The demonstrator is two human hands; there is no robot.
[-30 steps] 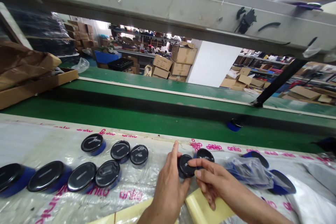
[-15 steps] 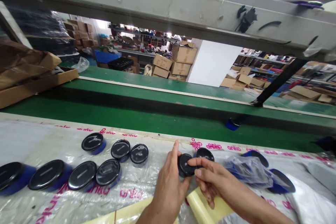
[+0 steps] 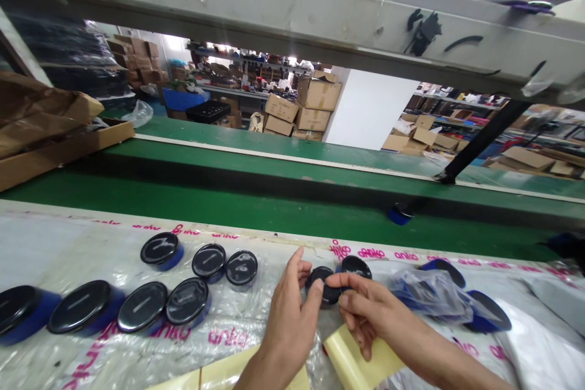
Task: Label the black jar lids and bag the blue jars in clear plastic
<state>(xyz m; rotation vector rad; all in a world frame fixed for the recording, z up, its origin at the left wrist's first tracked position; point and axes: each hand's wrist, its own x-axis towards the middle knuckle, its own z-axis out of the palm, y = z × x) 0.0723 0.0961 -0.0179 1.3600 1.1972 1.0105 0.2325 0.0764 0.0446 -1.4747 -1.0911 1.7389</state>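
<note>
Black round piece (image 3: 331, 297): lower centre of frame, between your hands, partly covered.
Left hand (image 3: 290, 320): to its left, fingers extended, thumb apart, over the piece.
Right hand (image 3: 370, 308): to its right, index tip at its edge, thumb curled close; can't tell if pinching.
Nearer hand: neither clearly.
Piece facing: top upward, roughly toward you.
Long axis: none, round face.

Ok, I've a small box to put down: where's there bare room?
Green surface, between the cardboard tray and the lone blue container; also sheeting behind the leftmost black-topped container. Crowded: around the left hand, right hand and clear bag.
</note>
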